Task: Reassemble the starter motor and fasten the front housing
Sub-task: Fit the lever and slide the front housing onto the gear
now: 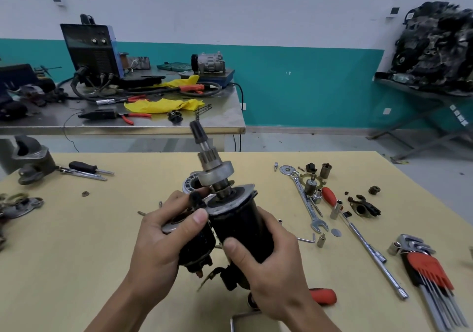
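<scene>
Both hands are curled tight: the left hand wraps the solenoid, thumb on its flange, the right hand the black motor body beside it. The pinion shaft points up and away; the front housing lies far left, nearer the left hand.

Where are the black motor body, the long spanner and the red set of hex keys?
black motor body [243, 229], head view, its cylinder wall.
long spanner [306, 199], head view, middle of its shaft.
hex key set [427, 270], head view, its red holder.
</scene>
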`<state>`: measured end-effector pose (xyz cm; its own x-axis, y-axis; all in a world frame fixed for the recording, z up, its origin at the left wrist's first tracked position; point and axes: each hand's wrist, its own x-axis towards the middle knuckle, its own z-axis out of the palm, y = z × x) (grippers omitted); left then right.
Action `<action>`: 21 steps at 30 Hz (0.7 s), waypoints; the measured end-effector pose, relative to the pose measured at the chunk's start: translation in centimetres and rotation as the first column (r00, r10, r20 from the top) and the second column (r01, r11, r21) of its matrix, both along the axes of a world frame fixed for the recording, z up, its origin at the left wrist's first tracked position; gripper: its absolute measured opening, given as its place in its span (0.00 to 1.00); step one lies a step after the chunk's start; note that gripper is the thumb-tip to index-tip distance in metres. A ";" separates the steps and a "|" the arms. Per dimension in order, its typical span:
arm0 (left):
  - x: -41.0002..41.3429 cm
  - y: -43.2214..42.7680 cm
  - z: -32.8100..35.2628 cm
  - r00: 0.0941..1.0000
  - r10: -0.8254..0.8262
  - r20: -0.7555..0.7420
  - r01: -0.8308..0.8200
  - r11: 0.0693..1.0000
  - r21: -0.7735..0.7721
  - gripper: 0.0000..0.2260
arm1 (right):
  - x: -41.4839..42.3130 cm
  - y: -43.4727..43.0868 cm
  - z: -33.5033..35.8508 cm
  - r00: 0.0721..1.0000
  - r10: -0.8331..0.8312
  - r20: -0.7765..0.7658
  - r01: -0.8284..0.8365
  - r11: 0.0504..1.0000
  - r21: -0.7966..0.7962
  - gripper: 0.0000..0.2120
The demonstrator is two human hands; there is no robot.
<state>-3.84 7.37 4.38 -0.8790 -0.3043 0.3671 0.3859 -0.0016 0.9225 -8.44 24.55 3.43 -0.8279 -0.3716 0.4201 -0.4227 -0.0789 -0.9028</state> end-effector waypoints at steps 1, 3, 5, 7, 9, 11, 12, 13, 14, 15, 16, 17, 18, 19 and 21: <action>0.0 0.1 -0.1 1.000 -0.002 0.004 0.002 1.000 -0.002 0.28 | -0.1 0.1 0.1 0.999 0.014 0.032 -0.013 1.000 -0.026 0.20; -0.1 0.2 -0.1 1.000 -0.007 0.013 0.007 1.000 0.006 0.28 | -0.4 0.2 0.2 0.996 0.038 0.084 -0.033 0.998 -0.057 0.20; -0.1 0.3 -0.1 1.000 -0.011 0.021 0.011 1.000 0.010 0.30 | -0.5 0.1 0.1 0.993 0.049 0.106 -0.043 0.997 -0.062 0.21; -0.2 0.4 -0.1 1.000 -0.005 0.021 0.005 1.000 -0.004 0.29 | -0.4 0.0 -0.1 0.993 0.048 0.107 -0.041 0.997 -0.066 0.19; -0.2 0.2 -0.2 1.000 -0.014 0.011 0.015 0.999 -0.036 0.26 | -0.3 -0.2 -0.3 0.994 0.050 0.097 -0.042 0.996 -0.080 0.18; -0.2 -0.3 -0.2 0.998 -0.055 -0.003 0.055 0.995 -0.086 0.20 | -0.3 -0.2 -0.2 0.993 0.072 0.090 -0.063 0.994 -0.092 0.19; -0.2 -0.6 -0.2 0.997 -0.083 -0.001 0.082 0.990 -0.111 0.19 | -0.3 -0.2 -0.2 0.991 0.098 0.092 -0.090 0.991 -0.096 0.20; -0.3 -0.9 -0.2 0.994 -0.110 0.006 0.110 0.985 -0.130 0.19 | -0.2 -0.2 -0.2 0.987 0.134 0.093 -0.124 0.987 -0.103 0.21; -0.3 -1.2 -0.2 0.991 -0.135 0.015 0.136 0.980 -0.143 0.19 | -0.2 -0.3 -0.3 0.982 0.167 0.091 -0.156 0.982 -0.110 0.21; -0.3 -1.5 -0.2 0.987 -0.161 0.025 0.163 0.975 -0.152 0.19 | -0.1 -0.4 -0.5 0.978 0.187 0.087 -0.177 0.978 -0.112 0.21; -0.3 -1.8 -0.3 0.982 -0.188 0.028 0.190 0.968 -0.165 0.18 | 0.0 -0.4 -0.7 0.978 0.193 0.084 -0.183 0.977 -0.107 0.21; -0.3 -2.1 -0.3 0.976 -0.215 0.026 0.216 0.960 -0.178 0.17 | 0.1 -0.5 -0.9 0.979 0.190 0.078 -0.182 0.978 -0.099 0.21; -0.3 -2.4 -0.3 0.971 -0.238 0.020 0.237 0.953 -0.189 0.17 | 0.2 -0.6 -1.0 0.980 0.185 0.068 -0.179 0.980 -0.092 0.21; -0.3 -2.7 -0.2 0.966 -0.257 0.016 0.256 0.948 -0.187 0.18 | 0.2 -0.7 -1.0 0.981 0.184 0.061 -0.178 0.979 -0.095 0.21; -0.2 -3.3 -0.1 0.955 -0.297 0.012 0.295 0.939 -0.178 0.26 | 0.2 -1.0 -1.0 0.976 0.208 0.059 -0.199 0.971 -0.133 0.24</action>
<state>-4.09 4.08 4.27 -0.9134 0.0396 0.4051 0.4066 0.0441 0.9125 -8.27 23.58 2.43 -0.7700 -0.4835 0.4164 -0.3206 -0.2711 -0.9076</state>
